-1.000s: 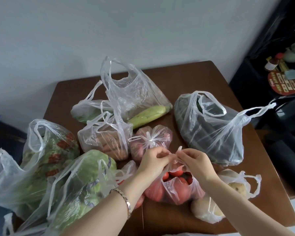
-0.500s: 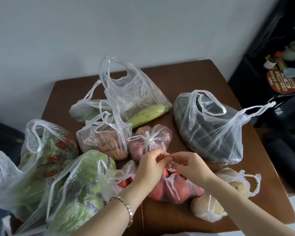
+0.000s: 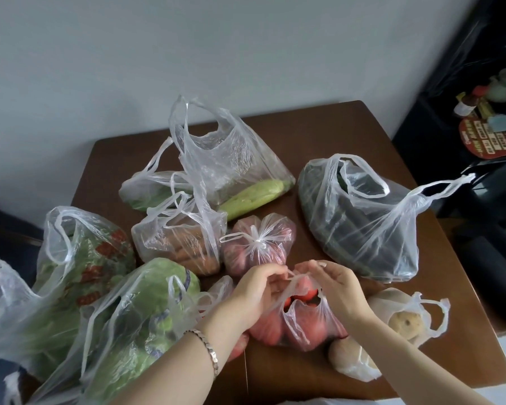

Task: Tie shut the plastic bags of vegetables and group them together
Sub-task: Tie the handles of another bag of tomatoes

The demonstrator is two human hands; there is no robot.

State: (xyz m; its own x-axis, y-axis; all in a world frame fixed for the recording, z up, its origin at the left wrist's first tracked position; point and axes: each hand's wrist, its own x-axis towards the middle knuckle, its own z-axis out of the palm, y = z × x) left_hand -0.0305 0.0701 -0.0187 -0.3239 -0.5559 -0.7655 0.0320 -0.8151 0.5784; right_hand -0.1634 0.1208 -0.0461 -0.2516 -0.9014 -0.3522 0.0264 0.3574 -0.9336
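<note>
1. Reference item: the tomato bag [image 3: 301, 325], a clear plastic bag of red tomatoes. It lies on the brown bench [image 3: 333, 135] at the near edge and its mouth is untied. All positions below are given from this bag.

2. Left hand [image 3: 254, 290]: directly above the left side of the tomato bag. Its fingers are curled and pinch one handle strap [image 3: 282, 293], which runs taut from the bag mouth up to the fingertips. A metal bracelet [image 3: 208, 349] sits on the wrist.

3. Right hand [image 3: 339, 287]: directly above the right side of the tomato bag. Its fingers are curled and hold the second strap, which loops over the fingertips. The two hands are close together.

4. Surrounding bags:
- Tied bag [image 3: 257, 244] of reddish produce: just behind the tomato bag, knotted at the top.
- Carrot bag [image 3: 178, 244]: behind and to the left, untied, touching the tied bag.
- Squash bag [image 3: 240, 182]: farther behind, handles standing upright, with a pale green squash inside.
- Cucumber bag [image 3: 357, 223]: behind and to the right, untied, one handle stretched out to the right.
- Potato bag [image 3: 403, 320]: just beside it on the right, untied.
- Cabbage bag [image 3: 146, 317]: just beside it on the left, untied.
- Leafy greens bag [image 3: 79, 258]: farther left, beyond the cabbage bag, untied.
</note>
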